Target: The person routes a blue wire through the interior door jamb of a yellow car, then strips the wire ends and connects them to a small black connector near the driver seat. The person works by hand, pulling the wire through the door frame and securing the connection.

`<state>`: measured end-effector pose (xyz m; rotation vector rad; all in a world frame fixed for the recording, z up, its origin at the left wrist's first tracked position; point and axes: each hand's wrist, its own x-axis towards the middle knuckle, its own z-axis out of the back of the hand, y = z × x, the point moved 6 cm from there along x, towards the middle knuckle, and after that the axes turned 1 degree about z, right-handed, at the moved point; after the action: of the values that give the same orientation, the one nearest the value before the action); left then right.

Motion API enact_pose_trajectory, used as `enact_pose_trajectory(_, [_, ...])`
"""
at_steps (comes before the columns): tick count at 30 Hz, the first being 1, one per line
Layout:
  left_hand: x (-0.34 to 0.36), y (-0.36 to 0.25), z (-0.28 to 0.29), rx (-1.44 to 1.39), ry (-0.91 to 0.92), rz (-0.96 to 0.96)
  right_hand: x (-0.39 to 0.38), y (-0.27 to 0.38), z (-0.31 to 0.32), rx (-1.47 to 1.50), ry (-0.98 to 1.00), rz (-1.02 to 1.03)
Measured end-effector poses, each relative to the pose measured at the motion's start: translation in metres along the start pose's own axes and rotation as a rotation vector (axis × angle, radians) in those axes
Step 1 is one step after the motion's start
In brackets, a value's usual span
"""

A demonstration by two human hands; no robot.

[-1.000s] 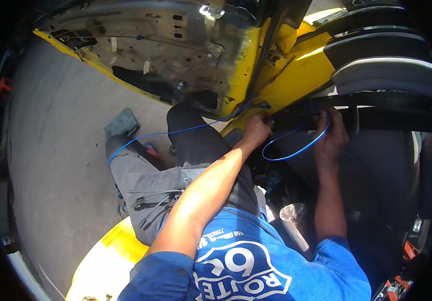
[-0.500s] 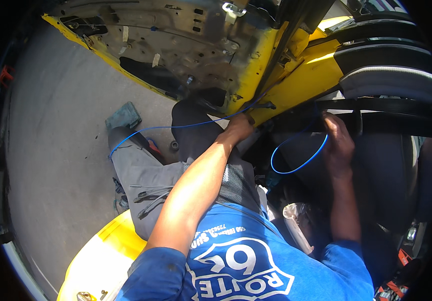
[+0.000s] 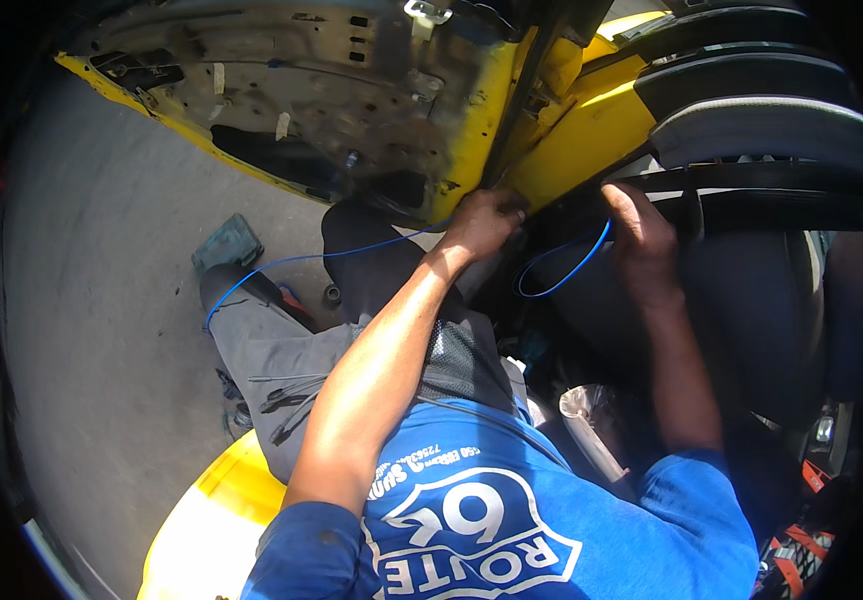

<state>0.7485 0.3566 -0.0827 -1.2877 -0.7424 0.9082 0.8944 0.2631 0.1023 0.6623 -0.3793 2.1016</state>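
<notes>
A thin blue wire (image 3: 296, 260) runs from my bent left knee across my legs toward my left hand (image 3: 486, 222). That hand is closed beside the yellow door pillar, at the hinge side of the open door. What its fingers hold is hidden; the wire passes out of sight at it. My right hand (image 3: 644, 240) is raised to the right, in front of the dark car interior, its fingers closed on the blue wire. Between the hands the wire hangs in a small loop (image 3: 566, 285).
The stripped yellow door (image 3: 281, 110) stands open ahead. Yellow bodywork (image 3: 591, 120) and a dark seat (image 3: 731, 320) lie to the right. Cut cables (image 3: 296, 395) rest on my lap. A teal box-like object (image 3: 226, 245) and a socket-like ring (image 3: 331, 294) are on the concrete floor.
My left hand has turned and now covers the dark part by the pillar. My right hand has come closer to it, and the wire loop has shrunk. The whole view has shifted slightly.
</notes>
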Motion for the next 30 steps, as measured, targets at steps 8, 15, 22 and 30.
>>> enact_pose_trajectory(8, [-0.017,-0.049,0.018,-0.113,0.013,-0.008,0.013,-0.011,0.015,0.238,0.160,-0.040])
enact_pose_trajectory(15, [-0.021,-0.074,0.014,-0.037,-0.003,-0.047,0.011,-0.015,0.009,0.253,0.173,-0.041])
enact_pose_trajectory(22, [-0.028,-0.093,0.010,-0.074,0.004,0.006,0.001,-0.033,-0.027,-0.046,0.403,-0.139])
enact_pose_trajectory(30, [-0.043,-0.128,-0.007,-0.123,0.077,-0.062,0.001,-0.025,-0.029,0.138,0.165,-0.021])
